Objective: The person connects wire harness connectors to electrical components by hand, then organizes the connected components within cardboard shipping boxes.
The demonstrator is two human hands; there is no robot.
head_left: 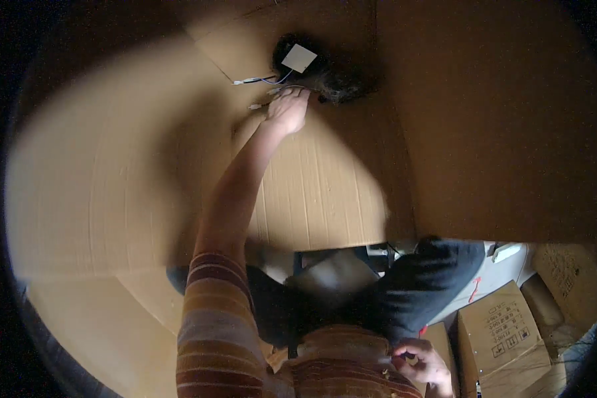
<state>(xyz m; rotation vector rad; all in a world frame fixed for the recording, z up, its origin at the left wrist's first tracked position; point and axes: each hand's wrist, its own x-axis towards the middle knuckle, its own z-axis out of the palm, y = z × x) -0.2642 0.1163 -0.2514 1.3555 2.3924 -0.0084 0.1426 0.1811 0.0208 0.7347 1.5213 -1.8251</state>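
Nearest the camera is a striped sleeve [215,318], from which the left arm extends over the cardboard sheet [312,179]. As I read it from my distant station, the left hand [289,111] is at the sheet's far part, fingers bent down among thin wires [270,81]; I cannot tell whether they pinch one. The wires lie beside a dark, fuzzy clump [345,86], and a pale square [299,58] rests over the clump's left part. The right hand [426,363] is held low near the waist, fingers curled; I cannot tell whether it holds anything. I judge snagging the main hazard: a wire caught under a finger could drag the square askew or strain a white plug [238,83]. Loose strands might tangle with the wires if swept sideways. The shadow across the sheet could hide a wire's end, inviting a mistaken grasp.
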